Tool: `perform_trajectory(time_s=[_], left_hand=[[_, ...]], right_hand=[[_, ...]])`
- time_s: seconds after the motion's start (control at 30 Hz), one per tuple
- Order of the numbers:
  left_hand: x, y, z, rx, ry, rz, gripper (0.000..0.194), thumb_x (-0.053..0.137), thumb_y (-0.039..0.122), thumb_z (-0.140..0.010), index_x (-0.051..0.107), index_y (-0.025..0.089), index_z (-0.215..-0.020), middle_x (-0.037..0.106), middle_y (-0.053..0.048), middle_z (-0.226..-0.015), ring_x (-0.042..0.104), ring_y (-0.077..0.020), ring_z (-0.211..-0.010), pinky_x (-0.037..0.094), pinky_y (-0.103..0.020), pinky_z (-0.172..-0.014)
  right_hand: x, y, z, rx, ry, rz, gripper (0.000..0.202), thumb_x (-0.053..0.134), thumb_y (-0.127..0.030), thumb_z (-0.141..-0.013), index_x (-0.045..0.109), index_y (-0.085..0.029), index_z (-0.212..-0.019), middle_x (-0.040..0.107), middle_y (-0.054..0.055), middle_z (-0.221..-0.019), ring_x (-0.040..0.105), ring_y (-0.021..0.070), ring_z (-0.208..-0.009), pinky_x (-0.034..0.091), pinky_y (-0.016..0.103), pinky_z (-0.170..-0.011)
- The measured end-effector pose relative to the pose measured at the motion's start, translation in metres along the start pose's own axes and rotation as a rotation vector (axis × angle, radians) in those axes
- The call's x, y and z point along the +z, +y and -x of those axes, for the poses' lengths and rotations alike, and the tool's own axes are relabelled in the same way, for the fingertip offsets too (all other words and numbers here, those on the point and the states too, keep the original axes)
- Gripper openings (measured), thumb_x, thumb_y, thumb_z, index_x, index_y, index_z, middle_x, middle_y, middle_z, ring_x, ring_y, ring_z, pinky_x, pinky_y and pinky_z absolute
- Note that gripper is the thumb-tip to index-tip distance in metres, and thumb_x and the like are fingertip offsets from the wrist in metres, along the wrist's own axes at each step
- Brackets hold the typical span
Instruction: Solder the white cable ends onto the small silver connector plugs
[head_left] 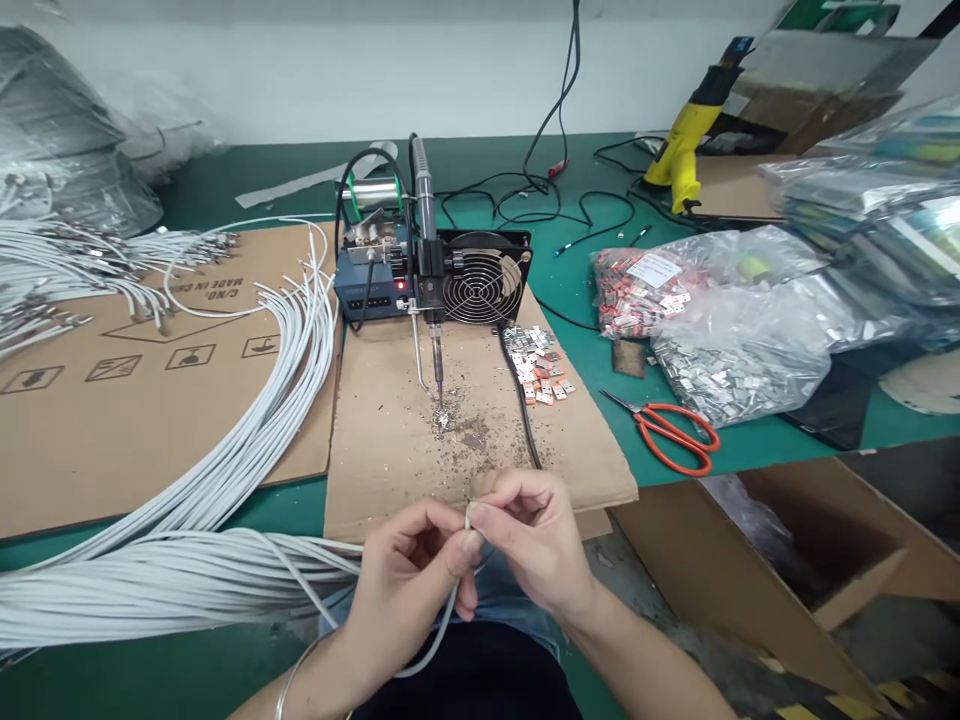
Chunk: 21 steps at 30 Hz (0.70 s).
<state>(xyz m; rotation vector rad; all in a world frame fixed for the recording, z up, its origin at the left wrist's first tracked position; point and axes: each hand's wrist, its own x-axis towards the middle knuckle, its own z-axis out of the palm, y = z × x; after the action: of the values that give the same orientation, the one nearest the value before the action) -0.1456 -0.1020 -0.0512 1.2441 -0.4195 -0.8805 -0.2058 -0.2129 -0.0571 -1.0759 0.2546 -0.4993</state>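
Note:
My left hand (420, 575) pinches a white cable (442, 630) close to its end, thumb against fingers. Touching it from the other side, my right hand (536, 540) grips the tip of the same cable between thumb and forefinger. The small end itself is mostly covered by my fingertips. Beyond my hands stands a soldering iron (425, 215), held upright in a blue soldering station (367, 285), its tip over dark specks and solder bits on the cardboard (390, 450). A pile of USB connectors (546, 385), some with orange inserts, lies right of it.
Bundled white cables (292, 370) cover the left side. A black fan (484, 280) and a solder spool (371, 193) stand at the back. Orange-handled scissors (675, 440), bags of connectors (739, 375) and a yellow heat gun (682, 150) are on the right. An open carton (757, 560) sits below.

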Motion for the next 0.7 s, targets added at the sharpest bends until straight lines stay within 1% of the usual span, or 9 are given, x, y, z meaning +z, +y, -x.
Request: perform_trajectory(time_s=[0.1, 0.17, 0.23, 0.27, 0.3, 0.47, 0.53, 0.6, 0.7], left_hand=[[0.004, 0.001, 0.000, -0.025, 0.017, 0.040, 0.027, 0.070, 0.035, -0.075, 0.057, 0.014, -0.064, 0.059, 0.003, -0.045, 0.053, -0.0067, -0.035, 0.043, -0.015, -0.043], [0.006, 0.002, 0.000, -0.037, 0.030, 0.052, 0.027, 0.071, 0.036, -0.074, 0.059, 0.014, -0.065, 0.059, 0.004, -0.046, 0.054, -0.0068, -0.037, 0.044, -0.016, -0.045], [0.006, 0.001, 0.000, -0.027, 0.052, 0.076, 0.027, 0.072, 0.037, -0.072, 0.060, 0.015, -0.066, 0.059, 0.004, -0.046, 0.055, -0.0075, -0.038, 0.044, -0.017, -0.046], [0.006, 0.000, 0.000, -0.022, 0.061, 0.087, 0.027, 0.073, 0.038, -0.071, 0.060, 0.015, -0.067, 0.059, 0.005, -0.046, 0.055, -0.0079, -0.039, 0.045, -0.017, -0.046], [0.006, -0.002, 0.000, -0.017, 0.067, 0.096, 0.027, 0.073, 0.039, -0.070, 0.060, 0.016, -0.067, 0.059, 0.005, -0.046, 0.055, -0.0082, -0.039, 0.045, -0.017, -0.045], [0.007, -0.003, -0.002, 0.042, 0.061, 0.070, 0.019, 0.072, 0.033, -0.072, 0.063, 0.016, -0.067, 0.059, 0.005, -0.049, 0.055, -0.0083, -0.041, 0.045, -0.017, -0.046], [0.006, -0.001, -0.002, 0.051, 0.061, 0.049, 0.017, 0.071, 0.030, -0.073, 0.063, 0.016, -0.067, 0.059, 0.004, -0.050, 0.055, -0.0085, -0.041, 0.046, -0.018, -0.046], [0.004, 0.002, -0.003, 0.040, 0.060, 0.019, 0.016, 0.070, 0.028, -0.074, 0.064, 0.016, -0.067, 0.058, 0.004, -0.049, 0.055, -0.0088, -0.041, 0.046, -0.018, -0.045], [0.002, 0.002, -0.002, 0.009, 0.046, -0.016, 0.018, 0.070, 0.028, -0.074, 0.063, 0.014, -0.065, 0.058, 0.003, -0.048, 0.055, -0.0092, -0.040, 0.045, -0.018, -0.044]], right_hand=[[0.002, 0.011, 0.004, -0.073, 0.060, 0.038, 0.023, 0.069, -0.031, -0.075, 0.056, -0.019, -0.059, 0.051, -0.002, -0.048, 0.045, 0.0116, -0.041, 0.033, 0.024, -0.039], [0.001, 0.012, 0.005, -0.238, 0.063, 0.158, 0.016, 0.066, -0.022, -0.077, 0.059, -0.020, -0.063, 0.052, -0.002, -0.049, 0.045, 0.0115, -0.043, 0.035, 0.026, -0.044], [-0.001, 0.011, 0.004, -0.421, 0.038, 0.310, 0.012, 0.064, -0.011, -0.076, 0.062, -0.020, -0.067, 0.054, -0.002, -0.050, 0.045, 0.0112, -0.045, 0.037, 0.028, -0.051], [-0.002, 0.010, 0.004, -0.473, 0.024, 0.364, 0.014, 0.063, -0.008, -0.075, 0.062, -0.020, -0.069, 0.054, -0.002, -0.051, 0.045, 0.0111, -0.046, 0.037, 0.029, -0.053], [-0.003, 0.009, 0.004, -0.485, 0.012, 0.389, 0.015, 0.062, -0.007, -0.075, 0.061, -0.020, -0.069, 0.054, -0.002, -0.050, 0.045, 0.0110, -0.046, 0.037, 0.029, -0.054], [-0.004, 0.004, 0.004, -0.351, -0.026, 0.371, 0.018, 0.060, -0.012, -0.080, 0.055, -0.020, -0.065, 0.052, -0.003, -0.049, 0.044, 0.0110, -0.047, 0.037, 0.029, -0.055], [-0.007, -0.001, 0.004, -0.309, -0.029, 0.410, 0.013, 0.063, -0.015, -0.078, 0.057, -0.019, -0.066, 0.052, -0.002, -0.052, 0.044, 0.0114, -0.048, 0.036, 0.027, -0.051], [-0.012, -0.007, 0.001, -0.221, -0.042, 0.443, 0.007, 0.067, -0.017, -0.074, 0.061, -0.018, -0.069, 0.052, -0.002, -0.054, 0.042, 0.0106, -0.049, 0.033, 0.024, -0.046], [-0.016, -0.014, -0.002, -0.097, -0.096, 0.449, 0.008, 0.069, -0.018, -0.071, 0.062, -0.017, -0.068, 0.049, -0.003, -0.052, 0.039, 0.0093, -0.048, 0.031, 0.022, -0.043]])
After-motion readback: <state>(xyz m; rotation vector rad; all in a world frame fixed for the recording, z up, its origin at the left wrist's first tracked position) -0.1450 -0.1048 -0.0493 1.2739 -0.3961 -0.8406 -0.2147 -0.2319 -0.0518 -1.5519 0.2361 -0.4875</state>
